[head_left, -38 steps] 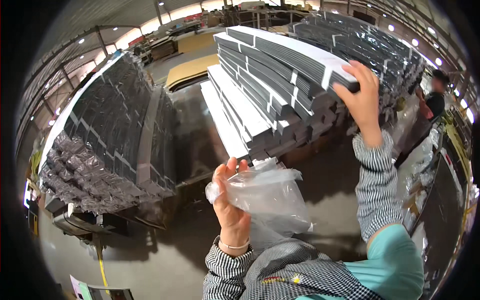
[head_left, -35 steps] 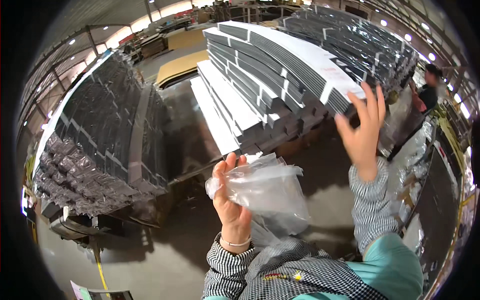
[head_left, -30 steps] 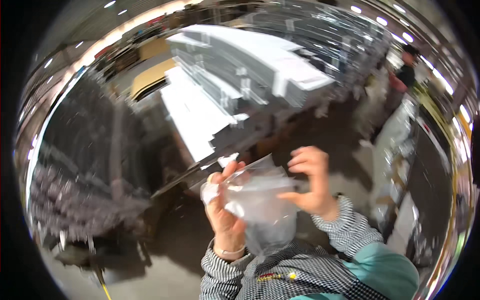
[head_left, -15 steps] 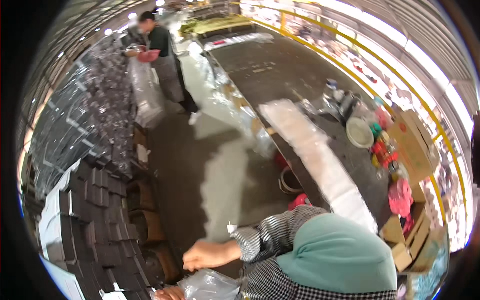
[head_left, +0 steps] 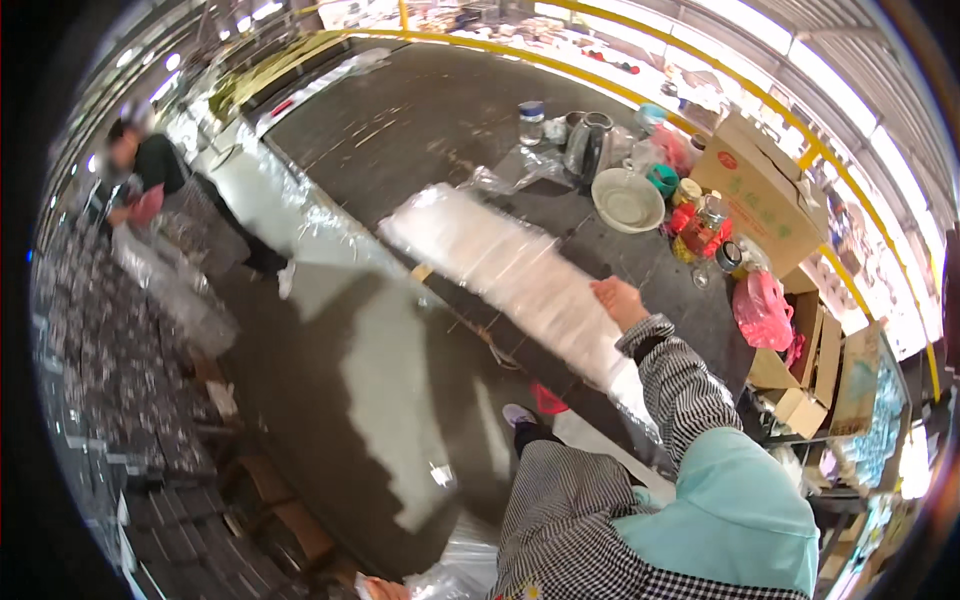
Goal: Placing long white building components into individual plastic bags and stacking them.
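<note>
The right hand (head_left: 618, 300) now lies flat, fingers together, on the stack of clear plastic bags (head_left: 510, 270) at centre frame, having left the dark profile stacks. The left hand (head_left: 378, 588), barely visible at the bottom edge, still grips a crumpled plastic bag (head_left: 455, 575). A white bowl (head_left: 627, 199) sits beyond, upper right.

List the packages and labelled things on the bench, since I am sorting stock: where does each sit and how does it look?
Cardboard box: far right of the bench, brown, a red round mark on its side.
Stack of clear plastic bags: mid bench, long and whitish, under the right hand.
Pink plastic bag: right edge, crumpled.
Jars: beside the box, red-labelled.
</note>
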### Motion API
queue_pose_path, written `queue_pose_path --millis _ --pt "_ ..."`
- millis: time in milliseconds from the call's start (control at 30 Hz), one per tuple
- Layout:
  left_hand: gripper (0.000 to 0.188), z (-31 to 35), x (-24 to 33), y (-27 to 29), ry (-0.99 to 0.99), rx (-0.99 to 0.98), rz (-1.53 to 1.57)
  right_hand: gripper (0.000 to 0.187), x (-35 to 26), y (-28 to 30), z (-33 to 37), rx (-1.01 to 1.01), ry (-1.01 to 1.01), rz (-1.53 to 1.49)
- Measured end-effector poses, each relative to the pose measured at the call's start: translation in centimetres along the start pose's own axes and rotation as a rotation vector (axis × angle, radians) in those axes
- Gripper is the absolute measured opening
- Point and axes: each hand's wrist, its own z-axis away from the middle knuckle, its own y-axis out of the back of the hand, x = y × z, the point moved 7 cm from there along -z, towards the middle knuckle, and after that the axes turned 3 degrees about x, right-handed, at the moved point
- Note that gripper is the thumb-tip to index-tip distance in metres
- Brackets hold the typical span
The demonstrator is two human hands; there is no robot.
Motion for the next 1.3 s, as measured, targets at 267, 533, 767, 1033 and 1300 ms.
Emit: queue_pose_path --millis 267,533,767,1033,1300 --pt "0.045 -3.8 -2.3 -13.6 0.170 0.031 -0.205 0.034 -9.4 3.6 -17.2 0.138 0.138 -0.279" --pt "0.043 -7.9 -1.4 -16.2 0.196 0.013 -0.296 0.031 -8.3 2.2 -23.5 0.295 -0.102 -0.077" --pt "0.041 -9.4 -1.1 -17.4 0.208 0.007 -0.329 0.031 -8.6 3.9 -20.8 0.302 0.140 -0.051" --pt "0.038 -10.0 -3.1 -11.4 0.225 0.009 -0.247 0.031 -11.5 -2.0 -6.2 0.139 0.103 0.311" --pt "0.027 -12.7 -6.3 -0.8 0.299 0.050 -0.111 0.035 -2.5 -10.7 13.5 -0.116 -0.087 0.478"
